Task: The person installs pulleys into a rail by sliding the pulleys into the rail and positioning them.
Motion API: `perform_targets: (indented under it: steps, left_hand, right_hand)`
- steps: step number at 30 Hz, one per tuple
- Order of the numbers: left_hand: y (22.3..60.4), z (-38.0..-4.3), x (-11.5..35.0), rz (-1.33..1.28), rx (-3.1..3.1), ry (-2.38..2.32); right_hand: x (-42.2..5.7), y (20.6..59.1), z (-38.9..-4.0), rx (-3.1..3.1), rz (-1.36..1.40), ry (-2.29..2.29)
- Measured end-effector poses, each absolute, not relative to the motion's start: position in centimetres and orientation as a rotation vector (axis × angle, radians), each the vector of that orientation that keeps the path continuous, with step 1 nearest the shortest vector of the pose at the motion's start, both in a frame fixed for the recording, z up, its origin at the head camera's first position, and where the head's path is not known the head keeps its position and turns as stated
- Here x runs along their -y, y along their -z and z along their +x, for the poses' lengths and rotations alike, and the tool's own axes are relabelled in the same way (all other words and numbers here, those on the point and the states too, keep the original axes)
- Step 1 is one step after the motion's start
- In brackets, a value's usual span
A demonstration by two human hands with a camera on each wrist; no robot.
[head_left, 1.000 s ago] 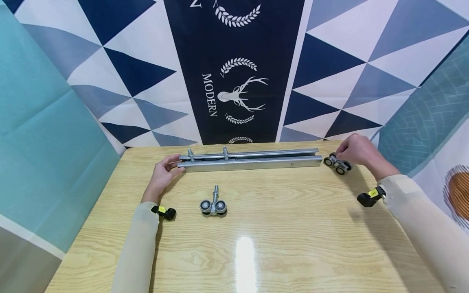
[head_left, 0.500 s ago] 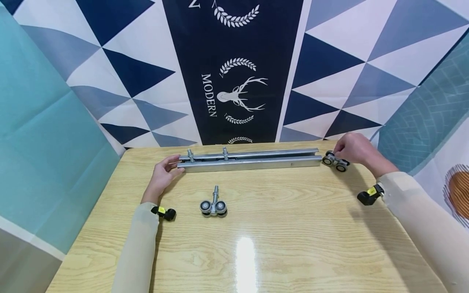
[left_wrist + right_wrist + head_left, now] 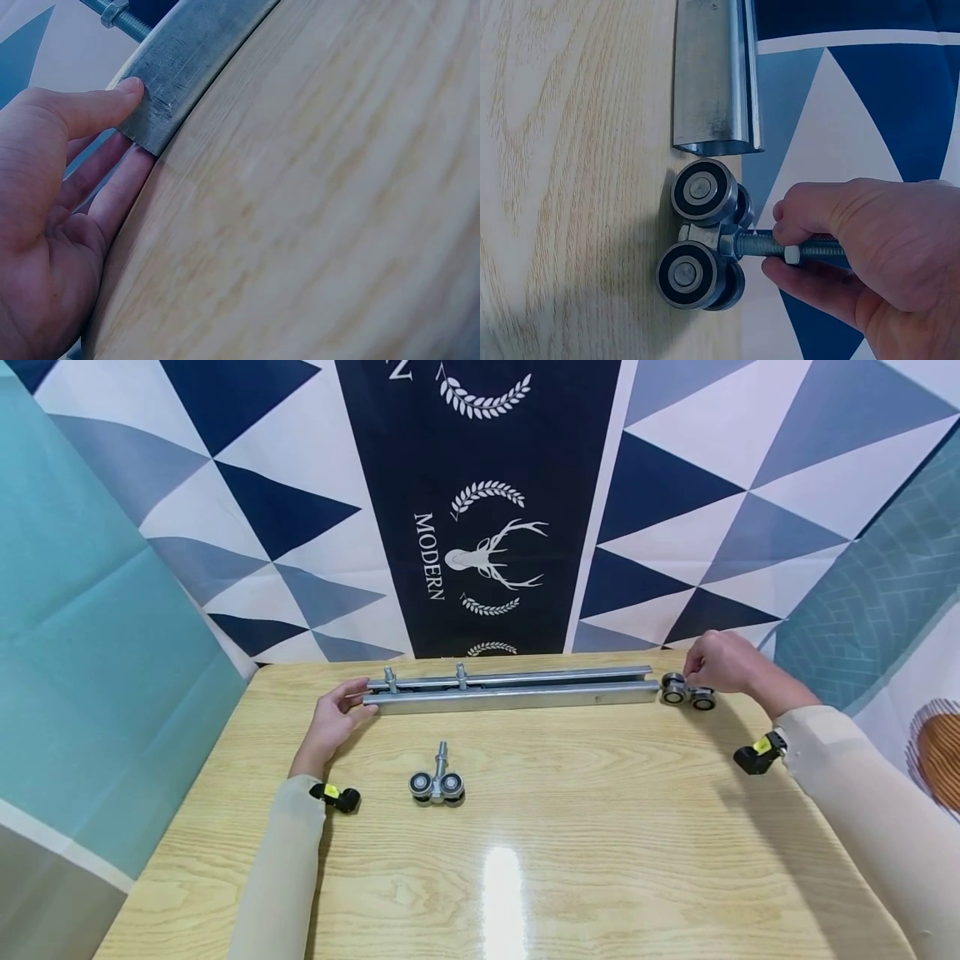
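A slotted metal track [image 3: 517, 697] lies along the far side of the table, two threaded bolts rising from its slot near the left end. My left hand [image 3: 335, 720] holds that end; in the left wrist view the thumb presses the outer face of the track [image 3: 184, 67] and fingers reach in behind it. My right hand [image 3: 727, 662] pinches the bolt of a roller trolley [image 3: 688, 692] between thumb and fingertips. In the right wrist view the trolley's wheels [image 3: 699, 191] stand just off the track's open end, bolt upright. Another roller trolley [image 3: 437, 783] lies on the table.
The wood-grain table [image 3: 585, 827] carries everything, with a bright reflection in its front middle. A patterned cloth wall [image 3: 480, 560] rises right behind the track. A teal panel [image 3: 97, 627] borders the left side.
The right hand has turned the roller trolley so its wheels line up with the track, and brought it slightly closer to the right end. The left hand has stayed put.
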State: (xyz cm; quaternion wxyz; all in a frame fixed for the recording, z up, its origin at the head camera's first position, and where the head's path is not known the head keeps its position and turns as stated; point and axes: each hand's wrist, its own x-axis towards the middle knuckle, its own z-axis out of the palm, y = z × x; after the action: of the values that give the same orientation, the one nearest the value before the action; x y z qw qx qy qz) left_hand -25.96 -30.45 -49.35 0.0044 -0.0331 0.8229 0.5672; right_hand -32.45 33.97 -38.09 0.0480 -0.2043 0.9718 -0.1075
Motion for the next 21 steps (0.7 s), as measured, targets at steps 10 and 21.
perform_targets:
  steps: [10, 21]
  left_hand:
    - [49.33, -26.11, 30.42, -0.101, -2.575, -1.786]
    - [49.35, -26.09, 30.37, -0.110, -2.562, -1.798]
  right_hand:
    - [-33.81, 38.24, -32.98, -2.973, -0.668, 0.282]
    - [-33.35, 38.37, -33.12, -2.962, -0.681, 0.256]
